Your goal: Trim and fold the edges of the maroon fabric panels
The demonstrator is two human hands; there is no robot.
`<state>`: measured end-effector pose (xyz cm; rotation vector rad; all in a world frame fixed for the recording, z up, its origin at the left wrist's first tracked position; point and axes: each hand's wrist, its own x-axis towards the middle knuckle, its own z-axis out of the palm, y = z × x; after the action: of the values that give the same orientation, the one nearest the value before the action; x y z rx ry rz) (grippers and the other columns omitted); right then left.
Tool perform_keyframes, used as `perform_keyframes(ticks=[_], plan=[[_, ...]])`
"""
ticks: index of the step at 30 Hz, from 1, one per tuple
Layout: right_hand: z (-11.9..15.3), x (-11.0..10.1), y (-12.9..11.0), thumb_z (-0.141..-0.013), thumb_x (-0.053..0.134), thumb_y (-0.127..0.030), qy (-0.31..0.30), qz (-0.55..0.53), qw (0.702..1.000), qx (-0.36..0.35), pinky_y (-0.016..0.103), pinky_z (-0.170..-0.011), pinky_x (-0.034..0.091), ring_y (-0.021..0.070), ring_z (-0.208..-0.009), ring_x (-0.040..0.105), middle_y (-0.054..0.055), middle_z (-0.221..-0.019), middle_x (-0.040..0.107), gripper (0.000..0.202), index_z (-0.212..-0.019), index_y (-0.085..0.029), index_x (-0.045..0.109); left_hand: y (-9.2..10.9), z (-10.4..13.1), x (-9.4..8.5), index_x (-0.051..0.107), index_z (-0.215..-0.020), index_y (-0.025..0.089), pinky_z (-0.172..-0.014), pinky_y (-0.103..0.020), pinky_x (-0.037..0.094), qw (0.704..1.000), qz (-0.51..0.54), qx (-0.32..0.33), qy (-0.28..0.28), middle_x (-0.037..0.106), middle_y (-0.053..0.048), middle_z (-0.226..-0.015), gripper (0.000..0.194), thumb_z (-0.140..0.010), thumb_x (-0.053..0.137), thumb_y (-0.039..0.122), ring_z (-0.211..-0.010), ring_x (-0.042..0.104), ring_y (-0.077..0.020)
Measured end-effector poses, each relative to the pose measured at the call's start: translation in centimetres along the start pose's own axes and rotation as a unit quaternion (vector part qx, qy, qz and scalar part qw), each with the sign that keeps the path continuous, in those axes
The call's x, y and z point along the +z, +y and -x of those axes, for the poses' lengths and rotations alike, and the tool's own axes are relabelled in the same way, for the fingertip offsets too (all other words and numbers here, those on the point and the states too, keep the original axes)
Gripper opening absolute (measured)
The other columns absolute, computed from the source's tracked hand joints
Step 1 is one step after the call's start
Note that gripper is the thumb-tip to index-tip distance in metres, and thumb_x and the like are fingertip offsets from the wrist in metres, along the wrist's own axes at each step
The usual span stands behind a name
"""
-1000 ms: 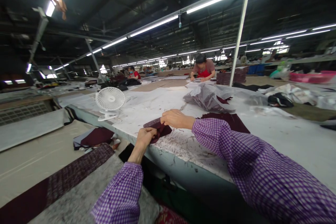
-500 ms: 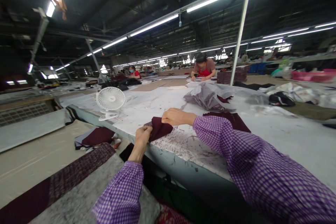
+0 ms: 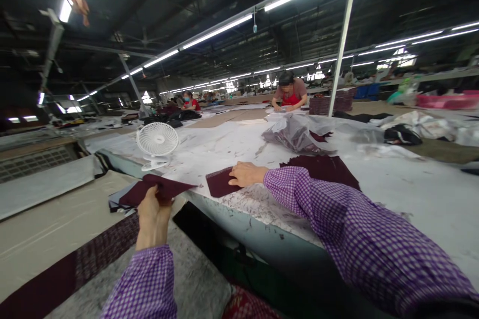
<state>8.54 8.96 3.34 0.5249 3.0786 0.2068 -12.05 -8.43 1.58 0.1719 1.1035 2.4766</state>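
Off the table's front edge, my left hand (image 3: 153, 214) pinches a dark maroon fabric piece (image 3: 170, 187), whose pointed end reaches right over the white table (image 3: 239, 134). Below and behind it is a small pile of maroon and grey cloth (image 3: 119, 198). My right hand (image 3: 247, 174) rests with bent fingers on the right end of another maroon piece (image 3: 219, 183), which lies flat near the table edge. Under my right sleeve, a larger maroon cloth (image 3: 331, 167) lies on the table.
A white fan (image 3: 157, 139) stands at the table's left edge. Clear plastic (image 3: 292, 134) covers more maroon cloth beyond my right arm. A person in a red apron (image 3: 292, 93) leans over the far side, near a white pole (image 3: 343, 40). Another person (image 3: 190, 102) is farther left.
My left hand has moved left and down with one maroon piece, away from my right hand. The piece under my right hand now lies flat on the table.
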Motion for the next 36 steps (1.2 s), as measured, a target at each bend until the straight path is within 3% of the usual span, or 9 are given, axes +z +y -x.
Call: perform_keyframes(ticks=[4,9,14,16,19,21,26,32,36], plan=[[-0.1,-0.5,0.5,-0.09,0.047,-0.044,-0.019,-0.022,1.0,-0.01,0.037,-0.091,0.044,0.0275,-0.113,0.056,0.015,-0.117,0.065,0.044,-0.117,-0.013,0.066,-0.1,3.4,0.8,0.054,-0.07,0.018,-0.058,-0.021,0.047,0.995,-0.054,0.083,0.013,0.057,0.005,-0.065,0.008,-0.07,0.061,0.014,-0.061,0.054,-0.0101],[1.3,-1.8,1.6,-0.092,0.05,-0.039,-0.002,-0.208,0.978,-0.017,0.027,-0.088,0.047,0.0192,-0.104,0.062,0.012,-0.119,0.065,0.042,-0.122,-0.013,0.062,-2.6,8.5,2.2,0.062,-0.071,0.017,-0.059,-0.021,0.042,0.941,-0.276,0.084,-0.178,0.06,0.003,-0.066,0.014,-0.066,0.065,0.03,-0.064,0.054,-0.0115],[5.6,-3.0,1.4,-0.094,0.018,-0.062,-0.098,-0.537,0.833,0.089,0.028,-0.063,0.053,0.0165,-0.071,0.067,0.018,-0.096,0.07,0.076,-0.14,-0.005,0.038,-5.4,12.0,2.9,0.061,-0.068,0.018,-0.08,-0.03,0.044,0.808,-0.449,0.136,-0.355,0.068,-0.004,-0.087,0.013,-0.075,0.055,0.028,-0.084,0.06,-0.0187],[7.5,-3.1,1.2,-0.09,0.031,-0.067,-0.114,-0.572,0.808,0.086,0.028,-0.06,0.052,0.0159,-0.068,0.065,0.016,-0.097,0.069,0.08,-0.145,-0.009,0.029,-5.7,13.4,3.1,0.061,-0.071,0.019,-0.085,-0.033,0.043,0.762,-0.481,0.177,-0.395,0.068,-0.005,-0.093,0.013,-0.078,0.051,0.024,-0.09,0.06,-0.02],[9.6,-2.4,1.0,-0.08,0.065,-0.045,-0.079,-0.544,0.831,0.085,0.026,-0.058,0.049,0.0127,-0.061,0.058,0.007,-0.088,0.066,0.082,-0.145,-0.011,0.028,-5.5,15.2,3.2,0.063,-0.073,0.02,-0.086,-0.033,0.044,0.699,-0.491,0.195,-0.482,0.068,-0.006,-0.094,0.016,-0.081,0.049,0.021,-0.092,0.059,-0.0201],[10.4,-1.6,1.1,-0.076,0.068,-0.027,-0.046,-0.516,0.852,0.071,0.024,-0.055,0.044,0.0107,-0.057,0.052,-0.001,-0.074,0.06,0.08,-0.144,-0.01,0.03,-5.2,15.6,3.2,0.067,-0.078,0.02,-0.086,-0.031,0.045,0.691,-0.471,0.174,-0.52,0.069,-0.005,-0.095,0.018,-0.084,0.05,0.025,-0.092,0.06,-0.0196],[11.5,-0.5,1.8,-0.077,0.062,-0.016,-0.02,-0.483,0.875,0.023,0.021,-0.051,0.033,0.0089,-0.055,0.043,-0.008,-0.061,0.042,0.072,-0.143,-0.014,0.033,-5.9,12.8,4.2,0.068,-0.1,0.019,-0.085,-0.032,0.046,0.765,-0.484,0.195,-0.377,0.069,-0.007,-0.103,0.026,-0.083,0.055,0.035,-0.099,0.061,-0.0225],[12.1,-1.6,1.6,-0.079,0.061,-0.017,-0.006,-0.383,0.924,-0.017,0.022,-0.055,0.033,0.009,-0.056,0.038,-0.009,-0.06,0.035,0.064,-0.14,-0.015,0.04,-8.6,10.5,7.4,0.073,-0.094,0.02,-0.083,-0.034,0.044,0.71,-0.555,0.154,-0.404,0.071,-0.007,-0.09,0.021,-0.075,0.064,0.025,-0.089,0.062,-0.0237],[12.1,-1.5,1.9,-0.079,0.064,-0.02,0.028,-0.278,0.96,0.012,0.025,-0.068,0.04,0.0142,-0.069,0.054,-0.001,-0.076,0.06,0.062,-0.137,-0.014,0.044,-9.8,11.2,8.2,0.074,-0.088,0.021,-0.08,-0.03,0.044,0.679,-0.592,0.184,-0.393,0.071,-0.005,-0.089,0.017,-0.076,0.062,0.017,-0.087,0.062,-0.0214]])
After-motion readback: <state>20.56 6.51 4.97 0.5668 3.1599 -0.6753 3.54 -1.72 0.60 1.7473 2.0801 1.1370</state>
